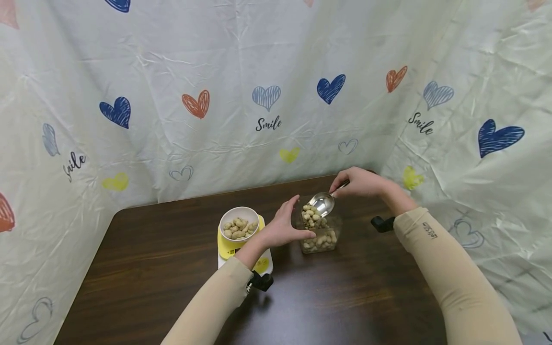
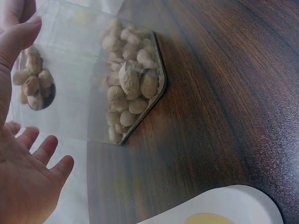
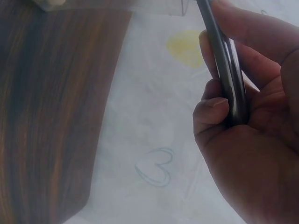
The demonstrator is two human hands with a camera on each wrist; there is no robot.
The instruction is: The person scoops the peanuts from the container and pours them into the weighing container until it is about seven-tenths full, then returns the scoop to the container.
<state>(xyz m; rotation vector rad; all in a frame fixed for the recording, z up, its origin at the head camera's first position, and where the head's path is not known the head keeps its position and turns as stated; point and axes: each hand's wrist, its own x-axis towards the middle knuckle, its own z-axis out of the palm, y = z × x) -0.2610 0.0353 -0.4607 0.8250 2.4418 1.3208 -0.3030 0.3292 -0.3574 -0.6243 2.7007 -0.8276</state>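
A clear plastic container stands on the table with unshelled peanuts in its lower part. My left hand is spread beside it, thumb at the near side and the other fingers toward the far side. In the left wrist view those fingers are loosely extended along the clear wall. My right hand grips the dark handle of a shiny metal scoop. The scoop is tilted down at the container's mouth. Peanuts sit in its bowl, seen through the wall.
Left of the container, a white bowl of peanuts stands on a yellow and white kitchen scale, partly covered by my left forearm. The dark wooden table meets a heart-printed curtain at the back and right.
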